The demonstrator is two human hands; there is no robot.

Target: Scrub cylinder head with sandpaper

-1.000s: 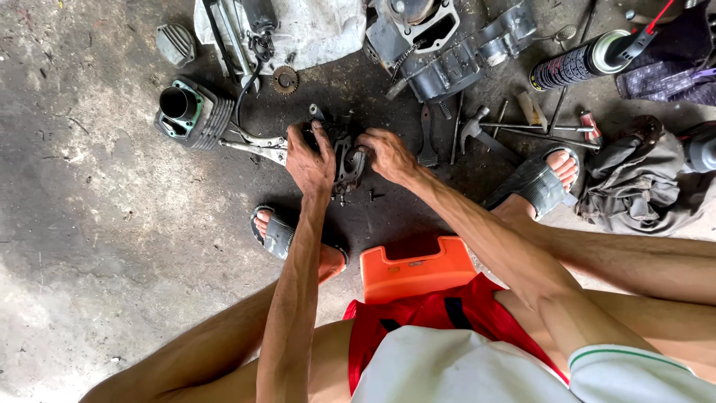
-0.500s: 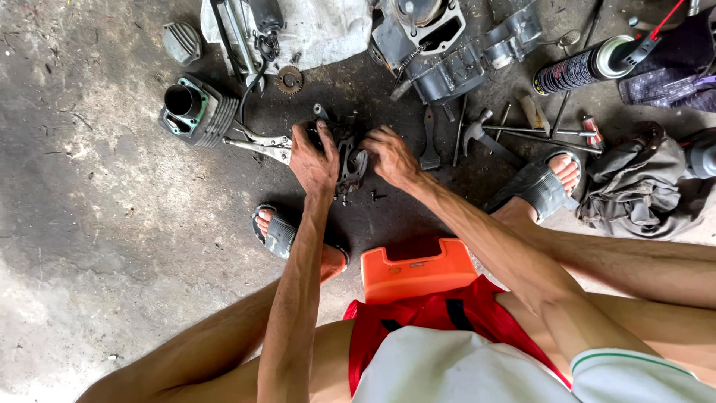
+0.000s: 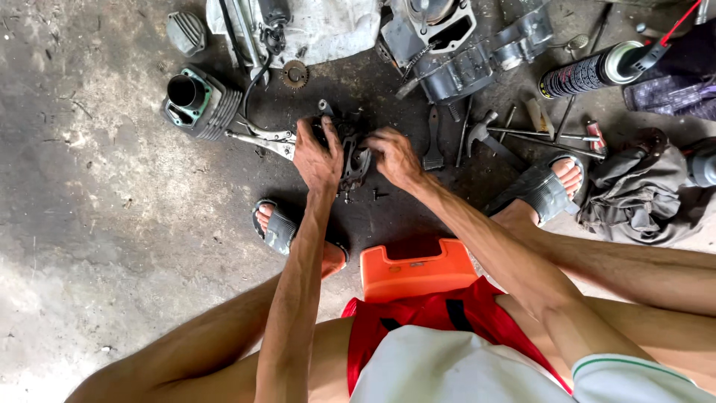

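My left hand (image 3: 317, 155) and right hand (image 3: 394, 155) both grip the dark greasy metal engine part (image 3: 352, 158), just beside the finned grey cylinder (image 3: 200, 103).

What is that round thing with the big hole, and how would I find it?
Start at the left hand on the dirty concrete floor, then look up and left past the silver pliers. There lies an engine cylinder on its side. It alone has thin metal fins round it, a green ring at its mouth and a dark round bore.
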